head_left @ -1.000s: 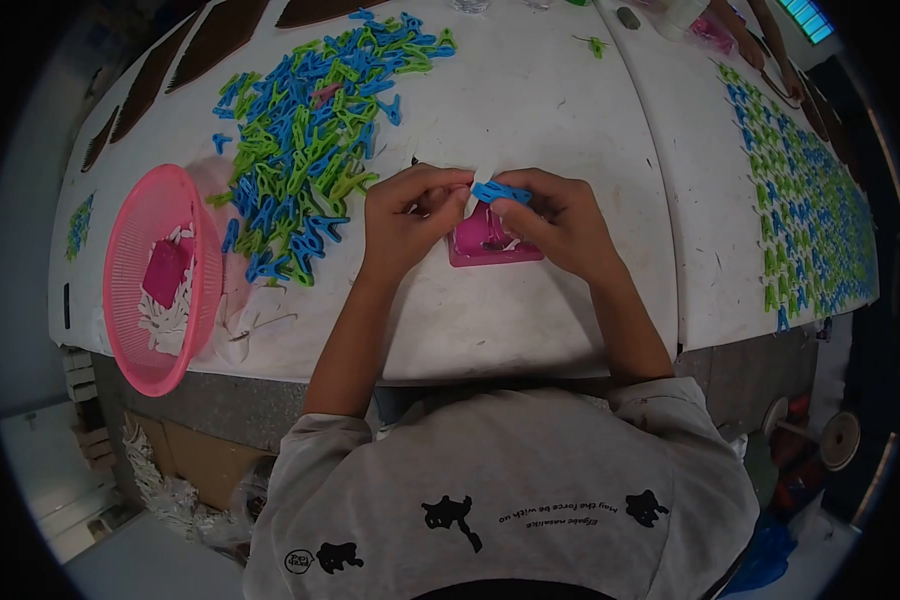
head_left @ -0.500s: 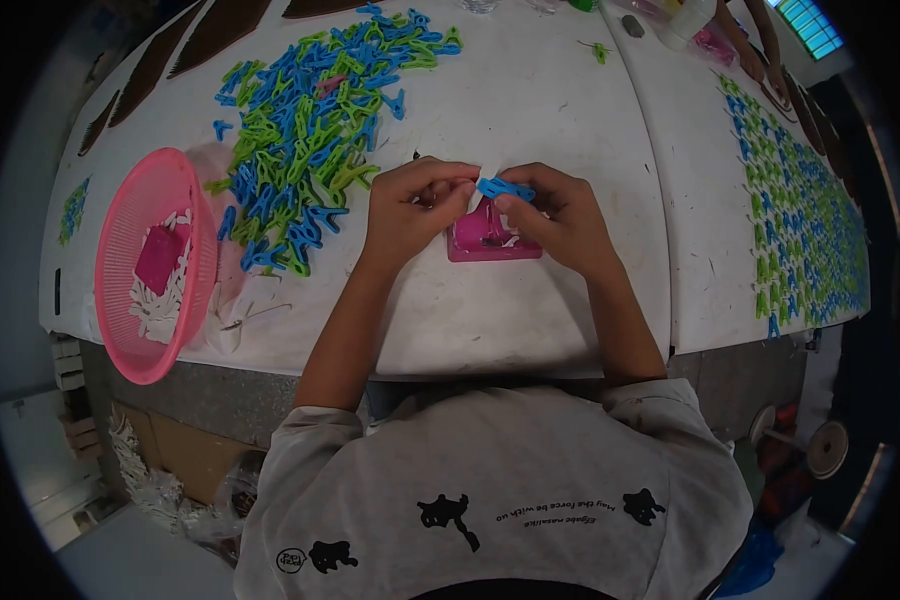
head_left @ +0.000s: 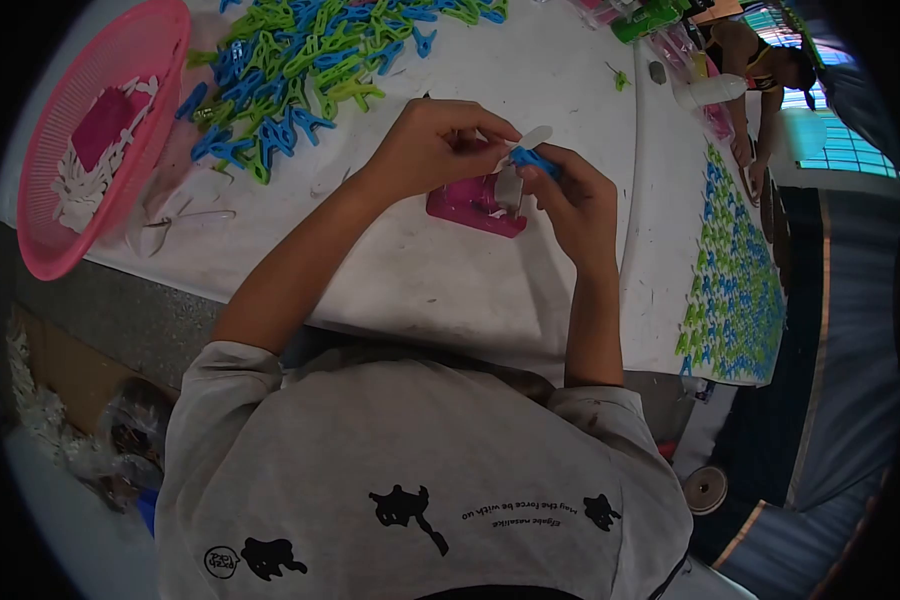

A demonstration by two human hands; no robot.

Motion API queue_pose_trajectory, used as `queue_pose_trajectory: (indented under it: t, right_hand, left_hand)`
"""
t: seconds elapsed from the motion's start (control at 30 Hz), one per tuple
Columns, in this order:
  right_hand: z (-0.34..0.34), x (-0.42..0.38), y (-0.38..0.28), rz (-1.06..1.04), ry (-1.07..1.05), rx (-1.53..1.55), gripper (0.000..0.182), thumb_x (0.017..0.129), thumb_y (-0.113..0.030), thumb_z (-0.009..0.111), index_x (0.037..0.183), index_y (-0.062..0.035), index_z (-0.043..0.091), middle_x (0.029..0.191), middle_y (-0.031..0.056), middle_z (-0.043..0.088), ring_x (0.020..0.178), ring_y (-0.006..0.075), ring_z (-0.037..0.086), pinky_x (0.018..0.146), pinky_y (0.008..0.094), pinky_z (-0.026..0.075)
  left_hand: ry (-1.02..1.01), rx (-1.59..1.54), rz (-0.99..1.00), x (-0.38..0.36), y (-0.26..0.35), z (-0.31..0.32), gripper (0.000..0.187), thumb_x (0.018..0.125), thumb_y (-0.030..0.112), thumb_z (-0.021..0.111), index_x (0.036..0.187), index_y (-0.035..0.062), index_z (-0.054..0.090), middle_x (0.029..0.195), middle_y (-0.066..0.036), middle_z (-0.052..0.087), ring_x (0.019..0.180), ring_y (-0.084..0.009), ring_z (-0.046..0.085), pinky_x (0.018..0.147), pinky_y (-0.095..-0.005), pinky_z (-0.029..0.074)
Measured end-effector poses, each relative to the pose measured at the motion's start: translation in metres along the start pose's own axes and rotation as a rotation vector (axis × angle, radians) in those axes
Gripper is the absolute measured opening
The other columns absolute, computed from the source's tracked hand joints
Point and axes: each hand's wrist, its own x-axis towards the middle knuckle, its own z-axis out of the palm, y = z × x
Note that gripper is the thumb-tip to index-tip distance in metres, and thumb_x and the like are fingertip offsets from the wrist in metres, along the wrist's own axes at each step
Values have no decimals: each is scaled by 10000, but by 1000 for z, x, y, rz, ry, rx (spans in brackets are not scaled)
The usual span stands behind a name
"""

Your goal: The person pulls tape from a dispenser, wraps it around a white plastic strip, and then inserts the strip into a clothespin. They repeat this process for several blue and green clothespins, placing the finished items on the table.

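Observation:
Over a small magenta tray (head_left: 477, 217), my two hands meet. My right hand (head_left: 577, 200) pinches a blue clip (head_left: 533, 160) between thumb and fingers. The fingers of my left hand (head_left: 440, 145) are closed on a thin white piece (head_left: 536, 135), which touches the end of the clip. Dark and pale bits lie in the tray, partly hidden under my hands. A pile of blue and green clips (head_left: 300, 70) spreads beyond my left forearm.
A pink basket (head_left: 33, 185) with white pieces and a magenta block stands at the left. Rows of clips (head_left: 730, 290) cover the right table. Another person (head_left: 745, 55) leans over the far right; bottles and packages lie near them.
The view has turned to the right, showing more of the other person. The white piece now sticks out above the blue clip. Both hands stay together over the tray.

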Motion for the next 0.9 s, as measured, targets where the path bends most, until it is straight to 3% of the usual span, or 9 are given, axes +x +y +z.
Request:
queue_pose_trajectory:
  t: [0.17, 0.27, 0.33, 0.43, 0.9]
  right_hand:
    - [1, 7, 9, -184, 67, -27, 201, 873, -84, 715, 1037, 20, 661, 841, 51, 653, 723, 102, 588, 653, 233, 482]
    - [-11, 11, 15, -282, 91, -293, 202, 825, -65, 737, 986, 23, 652, 826, 75, 643, 704, 131, 597, 639, 245, 483]
    - [-16, 13, 19, -368, 105, -510, 239, 764, -52, 756, 962, 20, 645, 822, 101, 639, 696, 165, 614, 638, 268, 499]
    - [-17, 15, 27, -415, 93, -584, 257, 734, -44, 758, 959, 15, 650, 826, 112, 642, 692, 183, 623, 631, 279, 509]
    - [-11, 17, 26, -542, -75, -614, 272, 691, -4, 734, 947, 0, 644, 827, 108, 651, 692, 209, 645, 624, 296, 521]
  left_hand:
    - [60, 26, 142, 4, -3, -4, 199, 868, 31, 686, 1059, 80, 707, 815, 25, 624, 653, -29, 506, 538, -201, 389]
    - [176, 149, 242, 11, -23, -18, 208, 878, 57, 679, 1081, 97, 700, 805, 40, 598, 640, -35, 477, 541, -207, 378]
    - [214, 197, 180, 10, -30, -23, 195, 875, 77, 687, 1068, 100, 704, 786, 37, 586, 635, -43, 472, 549, -210, 383]
    - [247, 300, 102, 10, -37, -27, 166, 871, 123, 700, 1035, 103, 710, 764, 28, 577, 630, -58, 471, 556, -221, 395]
    - [247, 393, 128, 11, -46, -25, 122, 871, 207, 708, 908, 91, 713, 747, 10, 626, 612, -90, 513, 550, -248, 417]
